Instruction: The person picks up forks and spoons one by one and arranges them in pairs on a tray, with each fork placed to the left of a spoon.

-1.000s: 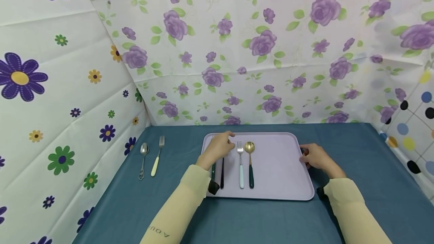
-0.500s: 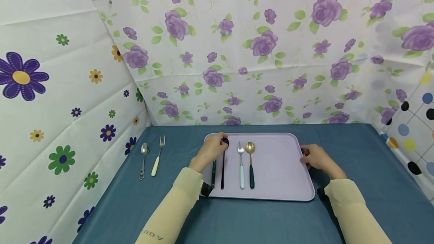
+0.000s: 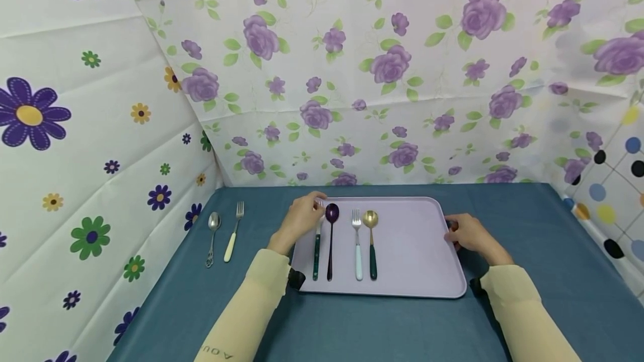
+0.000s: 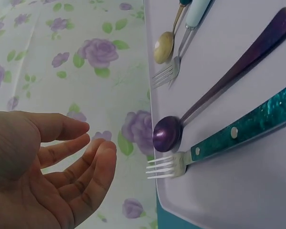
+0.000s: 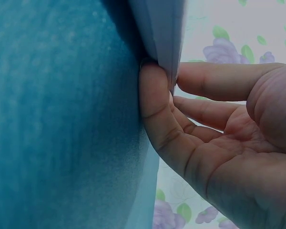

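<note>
In the head view my left hand [image 3: 300,218] hovers over the far left corner of the lavender tray [image 3: 415,250]. Its fingers are loosely bent with nothing between them, as the left wrist view shows. Nearest to it are a fork with a green handle [image 3: 316,256] and a purple spoon [image 3: 331,214], side by side on the tray. To their right lie a fork with a pale blue handle [image 3: 359,261] and a gold spoon with a dark green handle [image 3: 370,219]. My right hand [image 3: 470,233] pinches the tray's right edge, one finger [image 5: 155,90] tucked underneath.
Left of the tray, a silver spoon [image 3: 214,221] and a fork with a cream handle [image 3: 231,246] lie on the blue tablecloth [image 3: 171,306]. A flowered sheet [image 3: 352,71] hangs behind the table, with patterned cloths at both sides.
My left hand has moved left across the tray, uncovering the purple spoon's bowl and more of the green-handled fork. The right hand stays at the tray's edge.
</note>
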Demonstrator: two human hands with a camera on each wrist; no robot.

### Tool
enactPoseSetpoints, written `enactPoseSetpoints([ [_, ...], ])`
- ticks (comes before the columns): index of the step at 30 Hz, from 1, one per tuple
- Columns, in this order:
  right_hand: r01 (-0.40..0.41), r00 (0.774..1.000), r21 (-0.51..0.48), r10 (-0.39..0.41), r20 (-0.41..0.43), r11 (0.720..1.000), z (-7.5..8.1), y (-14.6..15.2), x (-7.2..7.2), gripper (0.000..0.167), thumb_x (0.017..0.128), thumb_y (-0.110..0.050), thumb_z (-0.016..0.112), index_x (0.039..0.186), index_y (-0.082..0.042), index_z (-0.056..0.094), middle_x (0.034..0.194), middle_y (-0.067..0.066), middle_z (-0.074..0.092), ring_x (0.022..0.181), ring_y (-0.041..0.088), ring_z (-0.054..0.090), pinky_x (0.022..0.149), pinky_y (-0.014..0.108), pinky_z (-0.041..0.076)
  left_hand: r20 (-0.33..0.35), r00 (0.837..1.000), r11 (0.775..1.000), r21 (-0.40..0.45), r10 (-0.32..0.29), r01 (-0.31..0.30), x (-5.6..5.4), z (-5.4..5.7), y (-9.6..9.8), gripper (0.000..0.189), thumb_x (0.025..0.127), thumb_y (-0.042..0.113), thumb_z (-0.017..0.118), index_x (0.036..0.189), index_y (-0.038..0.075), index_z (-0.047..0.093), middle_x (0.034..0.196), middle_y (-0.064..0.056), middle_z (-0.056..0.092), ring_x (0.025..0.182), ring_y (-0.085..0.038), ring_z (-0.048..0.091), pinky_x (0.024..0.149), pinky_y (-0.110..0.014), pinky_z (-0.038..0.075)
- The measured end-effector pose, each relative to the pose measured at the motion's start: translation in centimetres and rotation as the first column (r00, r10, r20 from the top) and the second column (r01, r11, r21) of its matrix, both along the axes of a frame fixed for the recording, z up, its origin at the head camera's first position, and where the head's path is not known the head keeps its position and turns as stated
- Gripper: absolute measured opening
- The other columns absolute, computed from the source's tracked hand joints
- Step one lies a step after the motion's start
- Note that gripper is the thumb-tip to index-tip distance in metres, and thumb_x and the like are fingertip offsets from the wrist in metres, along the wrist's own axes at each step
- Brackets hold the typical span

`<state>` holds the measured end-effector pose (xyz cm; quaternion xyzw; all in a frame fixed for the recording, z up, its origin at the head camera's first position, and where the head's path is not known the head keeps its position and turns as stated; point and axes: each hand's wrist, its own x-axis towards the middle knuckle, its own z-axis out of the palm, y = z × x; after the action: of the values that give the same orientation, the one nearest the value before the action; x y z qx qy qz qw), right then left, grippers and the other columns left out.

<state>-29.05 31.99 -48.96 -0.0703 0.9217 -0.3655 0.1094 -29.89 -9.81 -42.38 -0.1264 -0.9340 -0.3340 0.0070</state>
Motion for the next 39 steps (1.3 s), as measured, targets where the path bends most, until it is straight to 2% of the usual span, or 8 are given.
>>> enactPoseSetpoints([
  [6,0.009,1.0,-0.012,-0.008,0.005,1.0,-0.1,0.0,0.1,0.061,0.092,0.004,0.067,0.143,0.025,0.041,0.08,0.011,0.06,0.059,0.021,0.064,0.061,0.038,0.059,-0.003,1.0,0.999,-0.021,0.029,-0.029,-0.2,0.0,-0.9,0.035,0.104,0.012,0.059,0.139,0.006,0.063,0.094,-0.008,0.069,0.06,-0.015,0.05,0.051,-0.027,0.037],
  [17,-0.009,1.0,-0.009,0.009,-0.007,1.0,0.0,0.1,0.1,0.06,0.093,0.004,0.066,0.143,0.025,0.041,0.078,0.011,0.061,0.058,0.021,0.064,0.061,0.038,0.058,0.037,0.995,0.992,-0.088,0.09,-0.086,-0.8,-0.1,-4.9,0.038,0.106,0.014,0.057,0.144,0.007,0.06,0.083,-0.009,0.064,0.058,-0.017,0.047,0.054,-0.03,0.035],
  [24,-0.006,1.0,0.001,0.006,0.0,1.0,0.0,0.2,0.0,0.06,0.093,0.004,0.067,0.144,0.024,0.041,0.08,0.011,0.061,0.059,0.021,0.065,0.062,0.038,0.058,0.048,0.993,0.991,-0.075,0.111,-0.108,-0.8,0.1,-6.3,0.037,0.106,0.016,0.059,0.142,0.007,0.062,0.095,-0.008,0.067,0.068,-0.02,0.054,0.06,-0.034,0.041],
  [33,0.0,1.0,-0.003,0.0,0.008,1.0,0.0,0.0,0.0,0.06,0.094,0.003,0.067,0.144,0.024,0.041,0.08,0.011,0.06,0.06,0.021,0.064,0.062,0.038,0.058,0.053,0.99,0.984,-0.134,0.128,-0.12,-1.2,-0.8,-8.6,0.038,0.105,0.012,0.06,0.142,0.002,0.061,0.104,-0.013,0.067,0.08,-0.024,0.059,0.069,-0.039,0.047],
  [39,-0.001,1.0,0.009,0.001,0.005,1.0,0.2,0.0,0.1,0.06,0.094,0.003,0.067,0.144,0.024,0.041,0.079,0.011,0.061,0.059,0.02,0.064,0.062,0.037,0.058,0.035,0.985,0.979,-0.126,0.168,-0.162,-1.3,-1.1,-9.5,0.039,0.104,0.01,0.06,0.142,0.003,0.06,0.102,-0.014,0.067,0.08,-0.025,0.059,0.07,-0.041,0.047],
])
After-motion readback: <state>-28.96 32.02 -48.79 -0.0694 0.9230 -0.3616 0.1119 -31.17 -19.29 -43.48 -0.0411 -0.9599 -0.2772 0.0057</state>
